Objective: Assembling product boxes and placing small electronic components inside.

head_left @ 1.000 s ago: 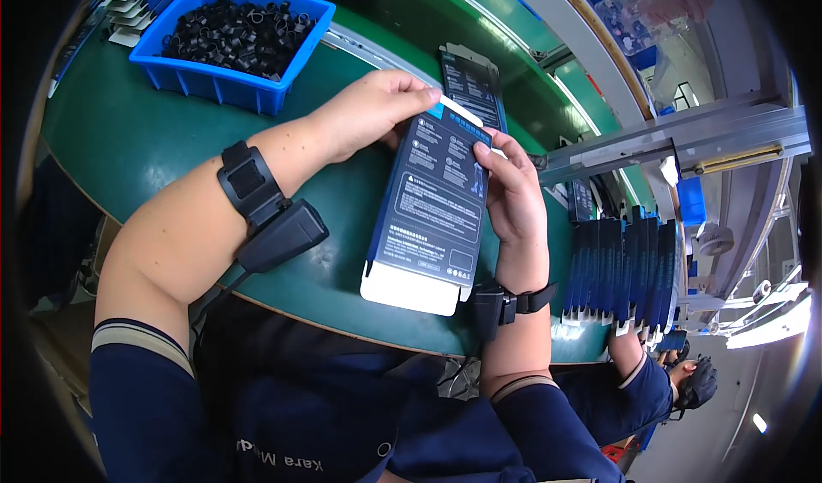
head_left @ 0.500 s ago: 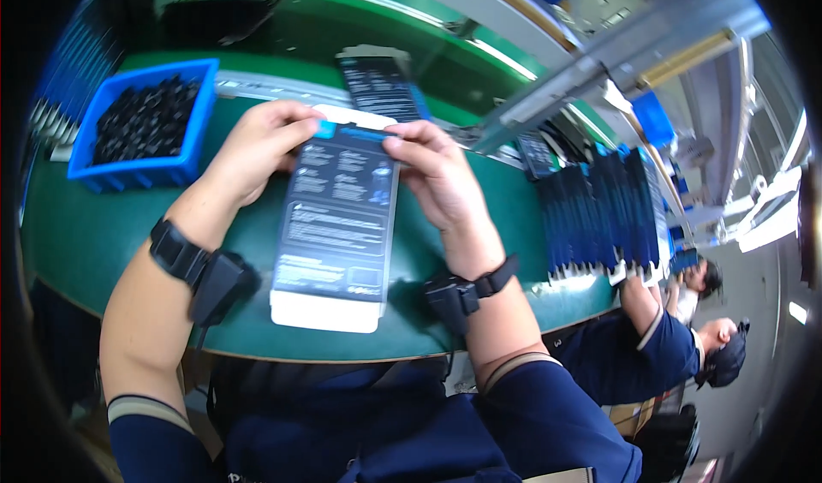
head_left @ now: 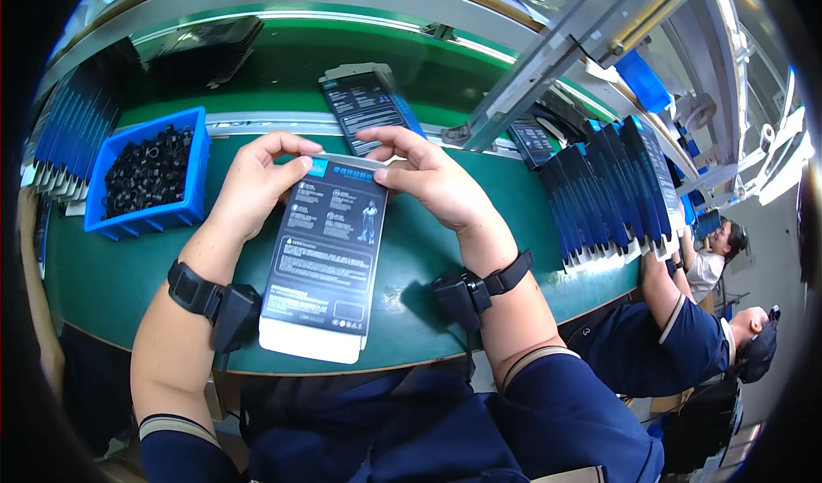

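Note:
A dark blue-black printed carton (head_left: 321,252), with a white open flap at its near end, lies tilted in front of me over the green table. My left hand (head_left: 267,183) pinches its far left corner, thumb on the printed face. At the far right corner, my right hand (head_left: 432,179) has its thumb pressed on the carton's edge and its forefinger arched over the far end. The other fingers of both hands are partly hidden behind it.
A blue bin (head_left: 145,213) of small black parts stands left. Beyond my hands lies another carton (head_left: 368,106). Rows of cartons stand at right (head_left: 604,196) and far left (head_left: 73,132). A metal post (head_left: 548,72) rises beyond. Co-workers (head_left: 676,346) sit at the right.
The white flap that stuck up at the carton's far end no longer shows there. My right forefinger has lifted and arched over that end. The view has shifted slightly.

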A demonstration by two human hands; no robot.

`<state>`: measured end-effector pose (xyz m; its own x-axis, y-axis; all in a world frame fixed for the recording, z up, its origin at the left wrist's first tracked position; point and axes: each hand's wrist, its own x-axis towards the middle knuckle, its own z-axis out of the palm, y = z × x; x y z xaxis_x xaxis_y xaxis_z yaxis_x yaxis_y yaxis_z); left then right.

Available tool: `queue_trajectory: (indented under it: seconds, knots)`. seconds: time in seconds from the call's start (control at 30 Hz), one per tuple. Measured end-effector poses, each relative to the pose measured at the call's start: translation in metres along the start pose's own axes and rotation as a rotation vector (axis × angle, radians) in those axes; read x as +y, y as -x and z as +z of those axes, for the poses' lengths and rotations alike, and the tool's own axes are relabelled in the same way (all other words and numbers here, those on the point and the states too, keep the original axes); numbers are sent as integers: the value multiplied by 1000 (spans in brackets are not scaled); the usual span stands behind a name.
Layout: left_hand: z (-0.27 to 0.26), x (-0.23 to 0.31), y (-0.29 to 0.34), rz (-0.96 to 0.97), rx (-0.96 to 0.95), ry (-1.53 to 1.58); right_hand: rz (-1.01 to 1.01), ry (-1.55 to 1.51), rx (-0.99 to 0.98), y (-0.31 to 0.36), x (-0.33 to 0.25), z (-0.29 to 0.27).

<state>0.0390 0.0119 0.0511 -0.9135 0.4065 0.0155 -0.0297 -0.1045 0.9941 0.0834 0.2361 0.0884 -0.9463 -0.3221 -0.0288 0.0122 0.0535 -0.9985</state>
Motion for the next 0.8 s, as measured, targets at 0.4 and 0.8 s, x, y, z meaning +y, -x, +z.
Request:
queue_trajectory:
  seconds: [0.4,0.8]
  knots:
    - [27,7,12,239,-164,-21,2,-101,-185,-8,15,-4]
    - [41,30,38,407,-76,-967,-252,-197,436,-13,15,-27]
